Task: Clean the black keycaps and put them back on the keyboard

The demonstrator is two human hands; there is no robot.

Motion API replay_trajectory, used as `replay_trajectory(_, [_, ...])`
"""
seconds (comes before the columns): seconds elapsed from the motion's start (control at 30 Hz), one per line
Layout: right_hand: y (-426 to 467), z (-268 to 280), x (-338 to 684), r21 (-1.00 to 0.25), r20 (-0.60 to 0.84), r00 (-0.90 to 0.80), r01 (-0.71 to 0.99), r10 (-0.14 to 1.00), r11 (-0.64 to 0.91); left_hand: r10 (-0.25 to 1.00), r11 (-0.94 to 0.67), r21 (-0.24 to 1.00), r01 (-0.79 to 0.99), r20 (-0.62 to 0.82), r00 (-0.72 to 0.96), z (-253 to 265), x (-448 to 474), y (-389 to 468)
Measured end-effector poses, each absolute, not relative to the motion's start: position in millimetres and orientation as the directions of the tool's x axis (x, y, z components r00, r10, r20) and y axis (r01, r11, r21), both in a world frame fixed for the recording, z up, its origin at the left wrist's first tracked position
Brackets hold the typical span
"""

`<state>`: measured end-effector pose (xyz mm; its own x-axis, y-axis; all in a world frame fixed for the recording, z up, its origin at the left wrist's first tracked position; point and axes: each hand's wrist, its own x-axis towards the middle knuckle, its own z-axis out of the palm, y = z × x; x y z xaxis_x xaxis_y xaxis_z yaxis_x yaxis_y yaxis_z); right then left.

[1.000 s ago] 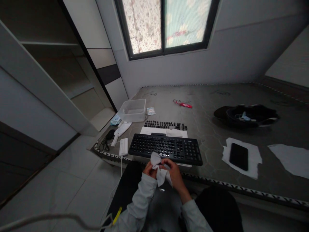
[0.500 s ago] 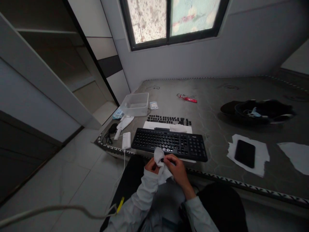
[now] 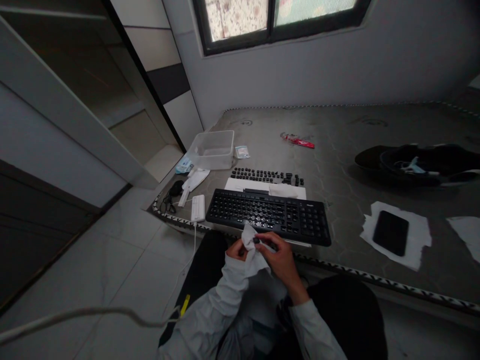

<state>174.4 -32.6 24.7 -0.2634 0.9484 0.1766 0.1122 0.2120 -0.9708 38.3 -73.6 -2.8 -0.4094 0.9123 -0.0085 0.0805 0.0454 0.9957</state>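
Note:
My left hand (image 3: 236, 249) is closed on a crumpled white tissue (image 3: 255, 263), which hangs down over my lap. In my right hand (image 3: 278, 256), a small black keycap (image 3: 256, 240) is pinched between thumb and finger, against the tissue. Both hands are held just in front of the table edge. Beyond them lies a black keyboard (image 3: 268, 214), with several keys off and their sockets showing. Behind it, loose black keycaps (image 3: 262, 175) stand in rows on the table.
A clear plastic box (image 3: 213, 150) sits at the left back, near a white power bank (image 3: 198, 208) with a cable. To the right are a black phone (image 3: 390, 233) on white paper and a black bag-like item (image 3: 423, 167). A red-handled tool (image 3: 300, 142) lies farther back.
My head view has tilted slightly down, so the table sits higher in the picture. The keycap in my right fingers shows more clearly beside the tissue.

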Motion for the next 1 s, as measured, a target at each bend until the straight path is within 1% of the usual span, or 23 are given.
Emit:
replay_trajectory(0.1, [-32,25,174,-0.956,0.212,-0.261,0.146,0.942,0.256,0.926,0.019,0.992,0.124,0.029,-0.376,-8,36,-74])
replay_trajectory(0.2, [-32,21,175,-0.919,0.255,-0.276,0.228,0.926,0.321,0.936,0.010,0.987,0.161,0.047,-0.349,-7,35,-73])
replay_trajectory(0.27, [-31,18,176,-0.868,0.306,-0.312,0.296,0.899,0.398,0.935,0.027,0.978,0.208,0.049,-0.352,-5,34,-72])
replay_trajectory(0.4, [-31,13,175,-0.721,0.429,-0.412,0.380,0.804,0.580,0.926,0.059,0.940,0.337,0.075,-0.370,-4,30,-72])
replay_trajectory(0.5, [-33,14,170,-0.677,0.473,-0.403,0.402,0.783,0.616,0.926,0.065,0.927,0.370,0.082,-0.369,-6,27,-71])
replay_trajectory(0.6, [-35,19,167,-0.704,0.480,-0.336,0.404,0.810,0.584,0.922,0.042,0.924,0.379,0.111,-0.371,-8,26,-69])
replay_trajectory(0.7, [-35,23,169,-0.778,0.459,-0.231,0.362,0.858,0.513,0.916,0.034,0.922,0.386,0.125,-0.381,-12,26,-68])
replay_trajectory(0.8, [-31,23,177,-0.876,0.371,-0.022,0.323,0.928,0.358,0.914,0.044,0.926,0.374,0.114,-0.389,-18,25,-67])
replay_trajectory(0.87, [-24,20,184,-0.926,0.297,0.121,0.277,0.947,0.255,0.912,0.050,0.930,0.363,0.105,-0.397,-23,24,-67])
replay_trajectory(0.93, [-16,17,192,-0.959,0.234,0.204,0.209,0.951,0.191,0.917,0.059,0.930,0.363,0.093,-0.388,-27,24,-66])
replay_trajectory(1.0, [-6,15,201,-0.980,0.168,0.228,0.140,0.959,0.139,0.921,0.068,0.927,0.369,0.084,-0.380,-30,24,-65])
